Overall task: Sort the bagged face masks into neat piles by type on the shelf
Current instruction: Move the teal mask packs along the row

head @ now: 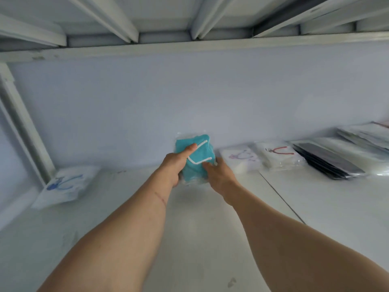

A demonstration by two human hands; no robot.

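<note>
A stack of bagged teal masks (194,152) with white ear loops stands at the back of the white shelf (202,239), near the wall. My left hand (175,165) grips its left side, thumb on top. My right hand (219,171) holds its right side, fingers on the bag. To the right lie a pile of white masks with purple loops (240,158), then a pile of white masks with red loops (279,153), then a pile of black masks (328,161). A bagged white mask with blue loops (65,184) leans at the far left.
More bagged masks (366,135) are stacked at the far right against the wall. A slanted metal shelf post (25,123) rises at the left. The upper shelf's beams (189,45) run overhead. A seam (280,194) crosses the shelf surface.
</note>
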